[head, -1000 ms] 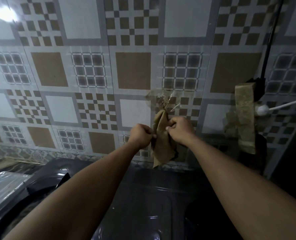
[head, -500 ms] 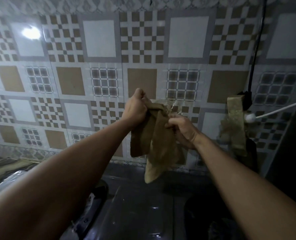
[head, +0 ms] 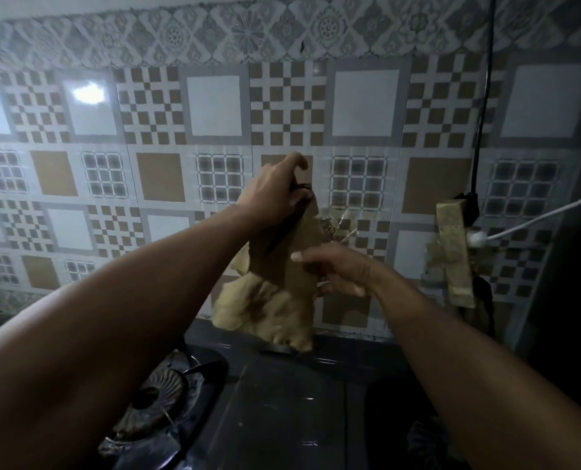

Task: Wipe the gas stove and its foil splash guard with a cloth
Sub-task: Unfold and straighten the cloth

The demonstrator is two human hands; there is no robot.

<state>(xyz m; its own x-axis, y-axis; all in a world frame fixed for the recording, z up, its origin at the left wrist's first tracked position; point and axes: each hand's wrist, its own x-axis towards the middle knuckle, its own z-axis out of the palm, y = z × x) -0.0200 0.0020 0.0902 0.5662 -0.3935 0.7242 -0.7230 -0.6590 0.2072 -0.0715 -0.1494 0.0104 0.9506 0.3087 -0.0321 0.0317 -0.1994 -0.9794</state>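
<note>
A tan cloth (head: 275, 296) hangs in front of the tiled wall, above the back edge of the black gas stove (head: 289, 412). My left hand (head: 275, 195) grips the cloth's top corner, raised high with the fingers curled over it. My right hand (head: 336, 269) is lower and to the right, its thumb and fingers touching the cloth's right edge. The left burner (head: 156, 395) shows below my left forearm. The stove's right side is dark and partly hidden by my right arm. No foil guard can be made out.
A patterned tile wall (head: 214, 106) stands behind the stove. At the right a black power strip (head: 468, 205) hangs on a black cable, with a white plug and cord (head: 479, 237). A second tan cloth (head: 452, 256) hangs beside it.
My left hand has lifted the cloth's corner higher, so the cloth has spread open and hangs longer. My right hand has dropped to its right edge. The view has tilted upward.
</note>
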